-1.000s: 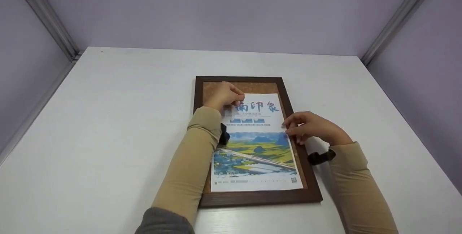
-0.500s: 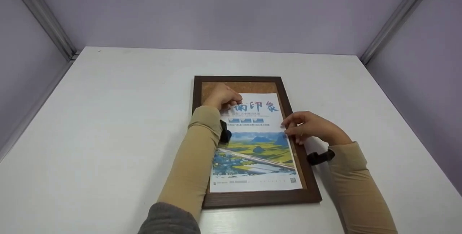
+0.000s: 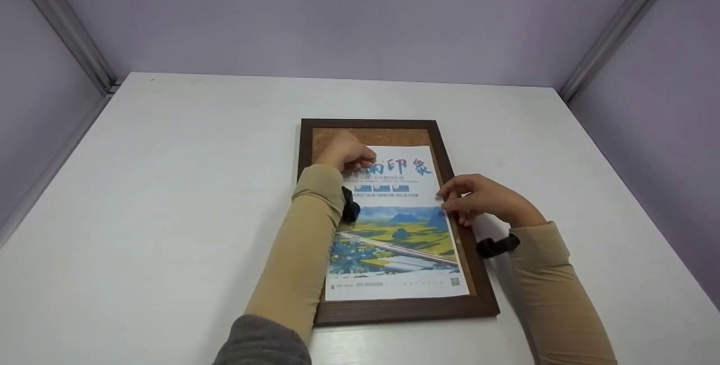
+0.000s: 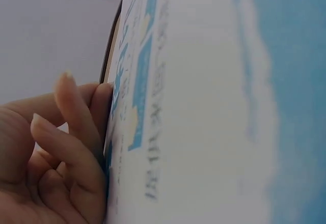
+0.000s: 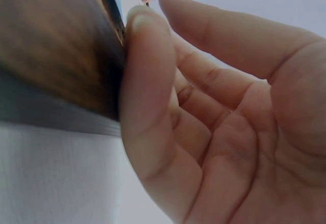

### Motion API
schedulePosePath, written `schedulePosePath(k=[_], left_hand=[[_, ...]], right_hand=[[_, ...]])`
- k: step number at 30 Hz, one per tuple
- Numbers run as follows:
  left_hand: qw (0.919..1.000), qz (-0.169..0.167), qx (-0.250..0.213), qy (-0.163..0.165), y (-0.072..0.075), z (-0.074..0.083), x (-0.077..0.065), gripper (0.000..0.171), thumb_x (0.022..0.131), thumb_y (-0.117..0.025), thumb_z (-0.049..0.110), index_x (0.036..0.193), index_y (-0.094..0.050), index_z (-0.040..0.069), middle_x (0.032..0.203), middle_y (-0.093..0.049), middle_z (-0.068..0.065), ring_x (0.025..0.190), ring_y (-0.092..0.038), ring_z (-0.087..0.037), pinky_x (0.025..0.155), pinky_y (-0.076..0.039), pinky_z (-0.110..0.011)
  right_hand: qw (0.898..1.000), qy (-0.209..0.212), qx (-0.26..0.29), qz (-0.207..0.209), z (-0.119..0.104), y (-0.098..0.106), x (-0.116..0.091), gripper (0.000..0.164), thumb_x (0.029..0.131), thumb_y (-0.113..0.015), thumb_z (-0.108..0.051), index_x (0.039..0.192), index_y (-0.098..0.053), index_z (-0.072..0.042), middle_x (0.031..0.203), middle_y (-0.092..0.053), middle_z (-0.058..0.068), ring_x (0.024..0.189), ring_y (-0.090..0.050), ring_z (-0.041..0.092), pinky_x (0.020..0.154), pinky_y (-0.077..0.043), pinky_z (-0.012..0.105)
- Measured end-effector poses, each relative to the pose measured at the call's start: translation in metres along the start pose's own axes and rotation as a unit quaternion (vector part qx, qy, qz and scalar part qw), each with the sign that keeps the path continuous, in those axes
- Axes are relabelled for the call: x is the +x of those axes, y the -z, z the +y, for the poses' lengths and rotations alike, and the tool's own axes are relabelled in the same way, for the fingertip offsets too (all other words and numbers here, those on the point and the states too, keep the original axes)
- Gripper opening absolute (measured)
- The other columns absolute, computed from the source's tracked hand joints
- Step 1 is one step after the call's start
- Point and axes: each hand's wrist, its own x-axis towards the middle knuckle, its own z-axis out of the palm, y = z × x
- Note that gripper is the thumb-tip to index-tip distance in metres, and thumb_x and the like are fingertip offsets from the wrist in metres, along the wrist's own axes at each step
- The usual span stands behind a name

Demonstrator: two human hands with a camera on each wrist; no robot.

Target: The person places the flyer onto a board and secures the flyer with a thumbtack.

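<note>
A printed poster [image 3: 394, 230], with a landscape picture and large characters at its top, lies on a brown-framed cork board [image 3: 394, 136]. My left hand [image 3: 347, 151] is at the poster's upper part, covering its top left corner. In the left wrist view its thumb and index fingertips [image 4: 104, 89] come together right at the paper, the other fingers loosely bent. What, if anything, they pinch I cannot tell. My right hand [image 3: 489, 196] is at the poster's right edge, its fingertips resting over the board's frame. Thumb and fingers are apart in the right wrist view.
The board lies on a white table [image 3: 185, 185]. Pale purple panels [image 3: 349, 22] rise behind and at both sides, with metal posts at the corners. Black wrist straps with cameras [image 3: 498, 245] sit on both wrists.
My left hand has shifted slightly left and down at the poster's top. Right hand, poster and board hold their places; the head view has drifted a little.
</note>
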Motion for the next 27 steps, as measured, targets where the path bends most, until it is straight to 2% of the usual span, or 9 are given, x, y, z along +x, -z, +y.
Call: schedulePosePath(k=[3,6,10,17,22,27], left_hand=[[0.9991,-0.025,-0.033,-0.002,0.0036,-0.0007,-0.002,0.013,0.093,-0.067,0.008,0.096,-0.075,-0.003,0.057,-0.065,0.0,0.046,-0.051,-0.007,0.046,-0.036,-0.021],[0.9985,-0.039,-0.039,-0.002,0.0061,-0.0003,-0.0033,0.016,0.095,-0.065,0.009,0.099,-0.075,-0.002,0.06,-0.066,0.0,0.046,-0.052,-0.005,0.045,-0.037,-0.019],[0.9992,-0.038,-0.013,-0.002,0.0073,0.0013,-0.0045,0.016,0.095,-0.064,0.01,0.095,-0.077,0.0,0.058,-0.064,0.0,0.044,-0.047,-0.006,0.044,-0.035,-0.019],[0.9983,-0.025,0.047,-0.023,0.0023,0.0052,-0.0021,0.016,0.094,-0.064,0.009,0.089,-0.076,0.001,0.058,-0.061,-0.001,0.047,-0.044,-0.009,0.047,-0.036,-0.022],[0.997,-0.021,0.069,-0.027,0.0002,0.0052,-0.0001,0.017,0.094,-0.063,0.011,0.087,-0.076,0.002,0.061,-0.062,-0.001,0.049,-0.046,-0.01,0.048,-0.037,-0.023],[0.997,-0.02,0.071,-0.023,0.0005,0.0035,-0.0005,0.016,0.094,-0.065,0.012,0.085,-0.075,0.002,0.062,-0.062,-0.001,0.05,-0.048,-0.01,0.049,-0.039,-0.023]], right_hand=[[1.0,0.002,0.001,-0.001,0.0003,0.0007,0.0001,0.035,0.093,-0.07,-0.02,0.119,-0.061,0.003,0.086,-0.062,0.004,0.063,-0.06,0.014,0.06,-0.055,0.028],[1.0,0.001,0.001,0.0,0.0003,0.0016,0.0001,0.036,0.093,-0.07,-0.02,0.119,-0.061,0.003,0.085,-0.062,0.003,0.064,-0.06,0.014,0.06,-0.055,0.028],[1.0,0.001,0.0,0.0,0.0007,0.001,0.0006,0.036,0.093,-0.07,-0.021,0.119,-0.061,0.002,0.085,-0.062,0.004,0.063,-0.06,0.014,0.06,-0.055,0.027],[1.0,0.002,0.0,0.002,0.0009,0.0008,-0.0013,0.035,0.093,-0.07,-0.02,0.119,-0.061,0.002,0.086,-0.062,0.004,0.063,-0.06,0.015,0.06,-0.054,0.028],[1.0,0.001,0.002,0.004,0.0004,0.002,-0.0021,0.035,0.093,-0.07,-0.019,0.119,-0.061,0.003,0.086,-0.061,0.004,0.063,-0.06,0.014,0.059,-0.054,0.027],[1.0,0.002,0.002,0.004,0.0022,0.0018,-0.002,0.035,0.094,-0.07,-0.019,0.119,-0.061,0.004,0.085,-0.061,0.004,0.062,-0.06,0.014,0.059,-0.055,0.027]])
